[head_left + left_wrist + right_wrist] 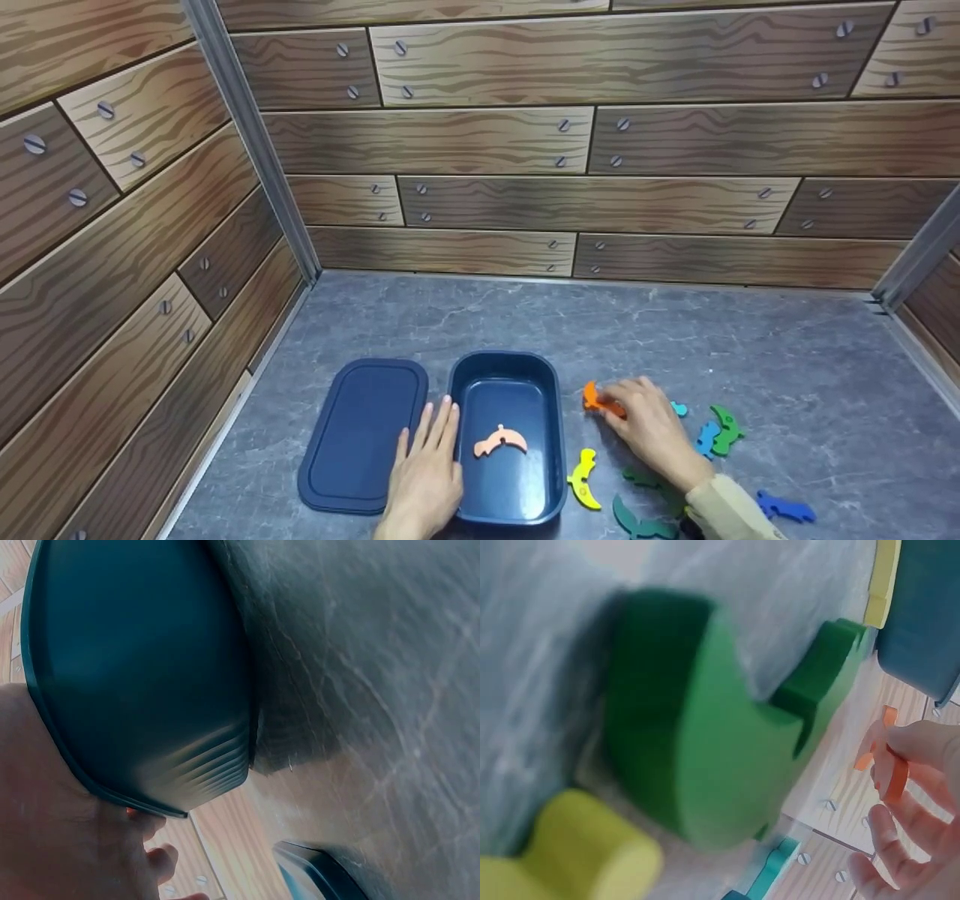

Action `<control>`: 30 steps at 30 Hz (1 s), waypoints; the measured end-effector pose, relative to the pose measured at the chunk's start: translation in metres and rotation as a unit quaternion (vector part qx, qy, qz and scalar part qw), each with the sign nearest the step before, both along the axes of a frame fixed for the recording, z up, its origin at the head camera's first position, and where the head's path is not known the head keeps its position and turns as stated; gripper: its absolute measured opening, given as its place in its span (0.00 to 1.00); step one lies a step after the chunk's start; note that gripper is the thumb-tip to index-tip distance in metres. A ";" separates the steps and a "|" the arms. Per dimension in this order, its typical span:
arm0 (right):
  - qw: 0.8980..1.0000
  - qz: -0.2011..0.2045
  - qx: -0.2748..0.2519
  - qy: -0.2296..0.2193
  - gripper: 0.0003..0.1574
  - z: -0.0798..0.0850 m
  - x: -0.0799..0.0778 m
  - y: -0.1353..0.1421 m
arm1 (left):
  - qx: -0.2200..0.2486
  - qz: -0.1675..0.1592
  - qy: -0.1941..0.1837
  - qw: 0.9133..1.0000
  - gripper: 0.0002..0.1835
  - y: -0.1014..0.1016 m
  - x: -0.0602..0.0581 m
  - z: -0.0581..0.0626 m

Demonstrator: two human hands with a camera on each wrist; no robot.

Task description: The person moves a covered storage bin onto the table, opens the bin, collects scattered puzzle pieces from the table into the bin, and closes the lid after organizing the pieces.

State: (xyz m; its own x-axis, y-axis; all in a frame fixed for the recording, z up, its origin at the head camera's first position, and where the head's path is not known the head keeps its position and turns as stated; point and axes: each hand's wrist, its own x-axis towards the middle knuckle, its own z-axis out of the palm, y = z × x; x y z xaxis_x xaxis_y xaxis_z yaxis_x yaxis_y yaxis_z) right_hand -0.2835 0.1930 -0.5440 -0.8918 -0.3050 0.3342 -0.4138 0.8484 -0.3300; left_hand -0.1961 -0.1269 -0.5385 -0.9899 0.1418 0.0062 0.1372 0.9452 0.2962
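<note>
Bare hands [424, 480] [654, 429] touch a smooth, round-cornered box [510, 403] and curved orange piece [592, 397]

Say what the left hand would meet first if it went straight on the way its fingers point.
Most likely the box, at its left rim: the left hand lies along that side, pointing forward and slightly right. Depth is hard to judge, so it might pass over the rim instead.

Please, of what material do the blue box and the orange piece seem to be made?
Blue box: probably moulded plastic, smooth with a soft sheen; highlights line its inner floor and ridges mark its side.
Orange piece: perhaps painted wood or plastic, smooth; even colour, no grain visible.
</note>
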 end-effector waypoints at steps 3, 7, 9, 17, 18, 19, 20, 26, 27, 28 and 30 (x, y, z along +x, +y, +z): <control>1.000 -0.006 -0.011 0.009 0.09 0.003 0.003 0.000 | 0.003 -0.001 -0.001 1.000 0.35 0.000 0.000 0.000; 0.999 -0.013 -0.026 0.026 0.08 0.005 0.007 -0.001 | 0.003 -0.001 -0.003 1.000 0.35 0.000 -0.001 0.000; 0.999 -0.012 -0.033 0.032 0.08 0.007 0.010 -0.001 | 0.002 -0.001 -0.003 1.000 0.35 -0.001 0.000 0.000; 0.998 -0.011 -0.047 0.042 0.08 0.015 0.018 -0.004 | 0.007 0.001 -0.007 1.000 0.35 0.000 0.000 0.000; 0.998 -0.011 -0.049 0.043 0.09 0.016 0.019 -0.005 | 0.007 0.001 -0.008 1.000 0.35 0.000 0.000 0.000; 0.998 -0.011 -0.051 0.045 0.09 0.018 0.019 -0.006 | 0.006 0.001 -0.008 1.000 0.35 0.000 0.000 0.000; 0.998 -0.010 -0.052 0.047 0.09 0.019 0.020 -0.006 | 0.006 0.001 -0.008 1.000 0.35 0.000 0.000 0.000; 0.996 0.001 -0.060 0.058 0.09 0.028 0.024 -0.011 | -0.001 0.000 -0.001 1.000 0.35 0.000 0.000 0.000; 0.996 0.004 -0.060 0.060 0.09 0.030 0.024 -0.011 | -0.001 0.000 -0.001 1.000 0.35 0.000 0.000 0.000; 0.996 0.006 -0.061 0.062 0.10 0.031 0.025 -0.012 | -0.002 0.000 -0.001 1.000 0.35 0.000 0.000 0.000; 0.996 0.013 -0.063 0.067 0.10 0.033 0.026 -0.014 | 0.000 -0.001 -0.004 1.000 0.35 0.000 0.000 0.000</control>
State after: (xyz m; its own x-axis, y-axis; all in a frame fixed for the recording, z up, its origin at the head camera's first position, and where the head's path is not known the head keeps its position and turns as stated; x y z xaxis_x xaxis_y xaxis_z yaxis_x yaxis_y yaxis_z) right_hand -0.2577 0.1794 -0.5105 -0.8295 -0.2752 0.4860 -0.4820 0.7924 -0.3739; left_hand -0.1960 -0.1270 -0.5382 -0.9897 0.1433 -0.0011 0.1366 0.9452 0.2964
